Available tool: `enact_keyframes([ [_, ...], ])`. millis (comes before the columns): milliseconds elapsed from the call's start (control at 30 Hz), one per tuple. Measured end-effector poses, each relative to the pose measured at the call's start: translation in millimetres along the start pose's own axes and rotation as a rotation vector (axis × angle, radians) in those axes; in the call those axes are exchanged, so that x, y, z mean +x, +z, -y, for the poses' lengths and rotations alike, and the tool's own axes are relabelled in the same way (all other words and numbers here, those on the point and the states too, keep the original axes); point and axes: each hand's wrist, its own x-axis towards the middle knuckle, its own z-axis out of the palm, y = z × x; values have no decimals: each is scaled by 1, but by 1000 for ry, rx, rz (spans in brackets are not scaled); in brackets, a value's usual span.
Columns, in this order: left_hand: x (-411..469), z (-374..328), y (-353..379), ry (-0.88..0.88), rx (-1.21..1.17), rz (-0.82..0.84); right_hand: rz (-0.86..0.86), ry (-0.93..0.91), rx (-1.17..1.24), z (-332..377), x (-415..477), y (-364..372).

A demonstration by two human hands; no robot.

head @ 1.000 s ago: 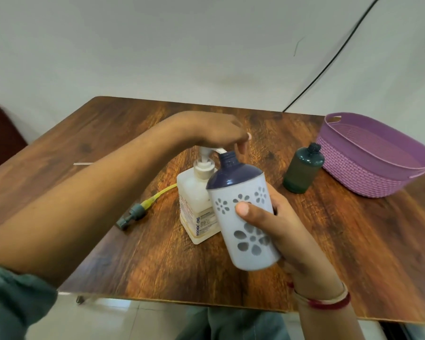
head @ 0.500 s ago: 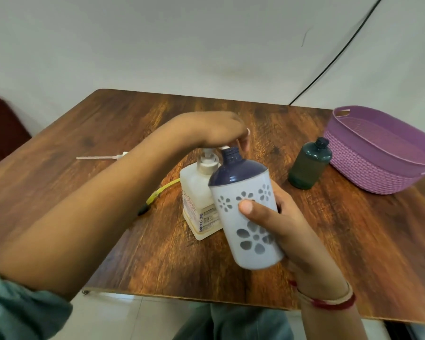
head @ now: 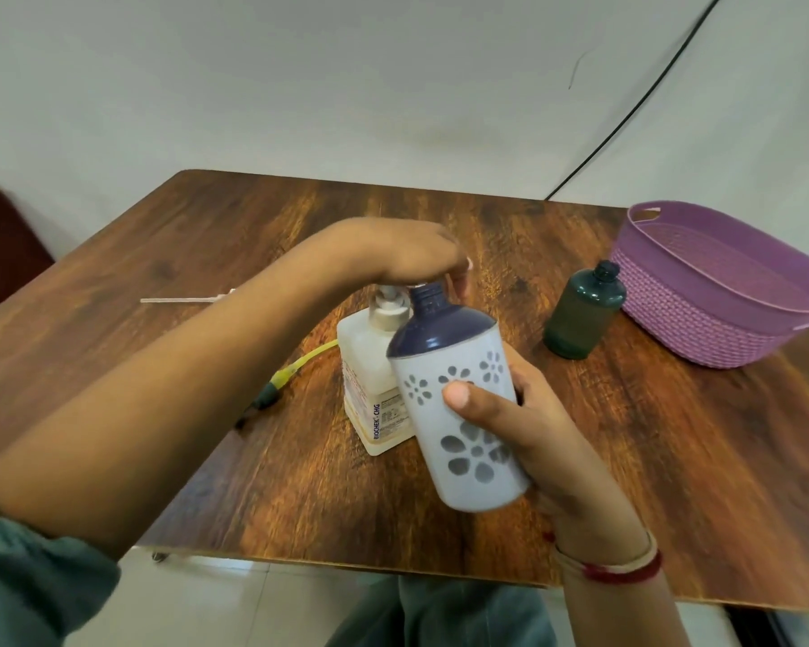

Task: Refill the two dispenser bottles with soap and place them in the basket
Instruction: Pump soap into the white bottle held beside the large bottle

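Flowered bottle [head: 458, 413] — neck beside soap pump [head: 390, 312]

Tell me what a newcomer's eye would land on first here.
Front and centre, the right hand grips a flowered white bottle with a navy top, tilted with its open neck toward the soap pump bottle, whose pump the left hand covers. Off to the right stand a dark green bottle and a purple basket.

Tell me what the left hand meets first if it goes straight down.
The pump of the soap bottle, directly under the left hand; they look in contact, though blur hides it.
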Motion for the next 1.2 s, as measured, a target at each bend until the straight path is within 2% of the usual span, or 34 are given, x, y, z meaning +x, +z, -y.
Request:
enact_keyframes([
  [200, -3, 0, -13, -1, 5, -110, 10, -5, -3, 6, 0, -2],
  [333, -1, -2, 0, 9, 50, 5, 0, 12, -32, 2, 0, -2],
  [467, -2, -5, -6, -18, 78, 33, 2, 4, -9, 0, -2, -1],
  [600, -1, -7, -10, 53, 58, -63, 27, -6, -18, 8, -1, -3],
  [700, 0, -2, -1, 23, -78, -18, 32, -2, -23, 4, 0, -2],
  [867, -2, -1, -5, 6, 15, 5, 27, -4, 8, 2, -1, 1],
  [967, -3, -2, -11, 32, 56, -68, 30, -2, 2, 8, 0, -1],
  [1100, -4, 5, -1, 35, -147, -85, 27, -4, -11, 4, -2, -1],
  [1200, -5, 3, 1, 7, -85, -70, 3, 5, 0, -1, -2, 1],
])
